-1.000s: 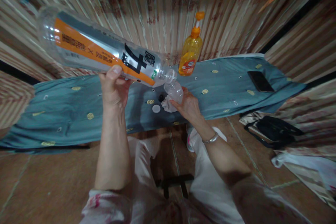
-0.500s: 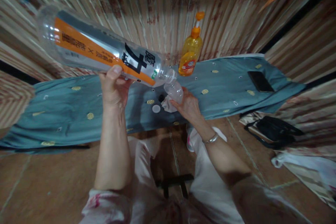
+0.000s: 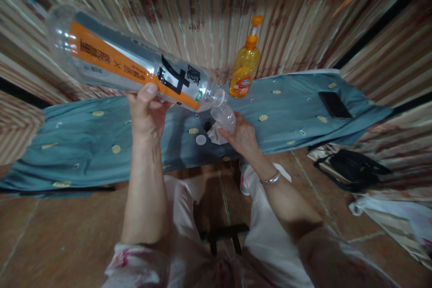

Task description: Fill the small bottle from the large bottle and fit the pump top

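My left hand (image 3: 147, 110) is wrapped round a large clear plastic bottle (image 3: 135, 60) with a silver and orange label. That bottle is tilted, its neck pointing down to the right and meeting the mouth of a small clear plastic bottle (image 3: 223, 116). My right hand (image 3: 245, 135) grips the small bottle low on its side. A crumpled pale cloth (image 3: 218, 134) lies at the small bottle's base, near my right thumb. Just left of it are a white round cap (image 3: 200, 140) and a small dark cap-like object (image 3: 207, 126). Whether liquid passes between the bottles, I cannot tell.
Behind the small bottle stands an orange pump bottle (image 3: 245, 69) on the blue-green tablecloth (image 3: 283, 121). A black phone (image 3: 335, 105) lies at the right end. On the tiled floor to the right rests a black bag (image 3: 354, 168). Pleated curtains (image 3: 189, 18) hang behind.
The large bottle's back end has risen very slightly, and its label has turned a little. My right hand and the small bottle have kept their place.
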A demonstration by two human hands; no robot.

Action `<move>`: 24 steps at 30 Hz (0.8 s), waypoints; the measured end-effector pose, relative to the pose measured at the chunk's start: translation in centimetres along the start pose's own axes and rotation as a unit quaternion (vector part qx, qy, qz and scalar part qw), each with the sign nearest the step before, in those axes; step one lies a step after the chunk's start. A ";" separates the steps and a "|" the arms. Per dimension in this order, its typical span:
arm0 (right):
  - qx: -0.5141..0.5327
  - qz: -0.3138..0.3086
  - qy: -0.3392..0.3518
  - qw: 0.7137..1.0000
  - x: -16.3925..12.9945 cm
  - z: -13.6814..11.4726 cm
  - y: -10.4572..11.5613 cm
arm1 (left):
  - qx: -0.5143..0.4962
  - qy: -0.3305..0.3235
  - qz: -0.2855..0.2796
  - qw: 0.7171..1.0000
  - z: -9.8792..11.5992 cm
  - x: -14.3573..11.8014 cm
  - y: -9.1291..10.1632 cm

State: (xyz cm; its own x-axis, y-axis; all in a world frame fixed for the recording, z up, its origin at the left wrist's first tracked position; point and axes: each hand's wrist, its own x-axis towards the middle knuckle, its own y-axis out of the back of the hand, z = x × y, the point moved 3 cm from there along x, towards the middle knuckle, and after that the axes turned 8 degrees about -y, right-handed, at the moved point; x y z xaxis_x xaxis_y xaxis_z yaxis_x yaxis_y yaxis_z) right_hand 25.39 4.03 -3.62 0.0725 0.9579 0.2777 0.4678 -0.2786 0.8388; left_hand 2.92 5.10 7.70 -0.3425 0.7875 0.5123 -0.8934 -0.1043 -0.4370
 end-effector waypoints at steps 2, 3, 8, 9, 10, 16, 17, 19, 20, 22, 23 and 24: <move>0.004 0.005 0.003 1.000 0.0 0.0 0.0 | 0.027 0.006 -0.016 0.999 0.1 0.0 0.0; 0.004 0.007 0.004 1.000 0.0 0.0 0.0 | 0.038 0.009 -0.023 0.999 0.1 0.0 -0.1; -0.004 -0.002 -0.002 1.000 0.0 0.0 0.0 | 0.039 0.011 -0.011 0.999 0.3 0.0 0.0; -0.004 -0.004 -0.001 1.000 0.0 0.0 0.0 | 0.037 0.011 -0.012 0.999 0.2 0.0 0.0; -0.004 -0.004 0.000 1.000 0.0 0.0 0.1 | 0.036 0.011 -0.015 0.999 0.2 0.0 0.1; -0.012 0.002 0.008 1.000 0.0 0.0 -0.1 | 0.013 -0.007 -0.027 1.000 -0.1 0.1 0.2; -0.010 0.003 0.009 1.000 0.0 0.1 -0.1 | 0.006 -0.009 -0.025 1.000 -0.1 0.1 0.2; -0.008 0.004 0.009 1.000 0.0 0.1 -0.1 | 0.005 -0.007 -0.034 0.999 0.0 0.1 0.2; -0.007 0.005 0.008 1.000 0.0 0.1 -0.1 | 0.008 -0.006 -0.042 0.999 0.0 0.0 0.2; -0.004 0.005 0.006 1.000 0.0 0.1 -0.1 | 0.018 -0.005 -0.058 0.998 0.1 0.0 0.2; -0.002 0.005 0.005 1.000 0.0 0.1 0.0 | 0.022 -0.006 -0.062 0.998 0.1 0.0 0.1; -0.001 0.004 0.005 1.000 0.0 0.0 0.0 | 0.024 -0.007 -0.060 0.998 0.1 0.0 0.2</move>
State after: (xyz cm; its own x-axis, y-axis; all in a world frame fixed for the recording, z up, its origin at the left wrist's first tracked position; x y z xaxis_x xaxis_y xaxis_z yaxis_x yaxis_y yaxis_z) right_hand 25.41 4.03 -3.61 0.0673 0.9551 0.2885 0.4649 -0.2859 0.8380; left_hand 2.74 5.04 7.74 -0.2363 0.7870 0.5699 -0.9410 -0.0390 -0.3363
